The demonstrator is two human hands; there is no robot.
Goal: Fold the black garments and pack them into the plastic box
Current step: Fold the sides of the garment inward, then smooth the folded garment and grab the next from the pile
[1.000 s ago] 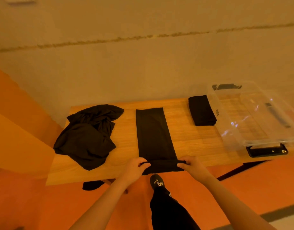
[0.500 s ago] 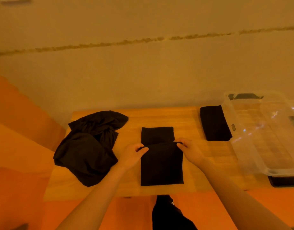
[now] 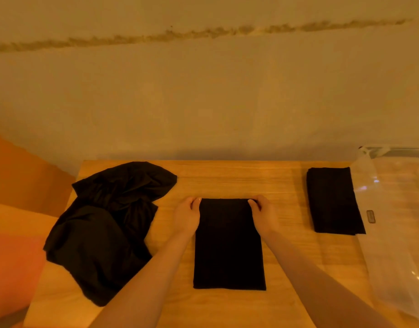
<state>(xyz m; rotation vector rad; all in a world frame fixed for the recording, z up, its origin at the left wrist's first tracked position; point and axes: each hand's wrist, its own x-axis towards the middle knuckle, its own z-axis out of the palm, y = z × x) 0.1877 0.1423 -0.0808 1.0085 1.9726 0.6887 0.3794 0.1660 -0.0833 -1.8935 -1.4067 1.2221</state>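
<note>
Lying flat in the middle of the wooden table [image 3: 227, 181], a black garment [image 3: 228, 245] is folded into a neat rectangle, with its long side running from near to far. Both hands are at its far edge. The left hand [image 3: 186, 217] is at the far left corner, and its fingers are curled around the edge of the cloth, so it grips the garment there. The right hand [image 3: 264, 215] is at the far right corner in the same way, with the thumb and fingers pinching the cloth. Both forearms reach in from the near side, one on each side of the garment.

On the left part of the table there is a loose pile of black clothes [image 3: 109, 228], not folded, with many wrinkles. Its near part hangs a little over the left edge of the table. It lies just beside the left forearm, and I cannot tell if they touch.

On the far right of the table a second folded garment [image 3: 333, 201] lies flat. It is well apart from the one in the hands and just beside the plastic box [image 3: 392, 233].

The plastic box is clear and stands at the right edge of the picture, only partly in view. Through its wall the wood of the table can be seen, and no black cloth shows in the part that is visible.

Behind the table is a plain pale wall [image 3: 203, 91] with a rough horizontal line across it.
</note>
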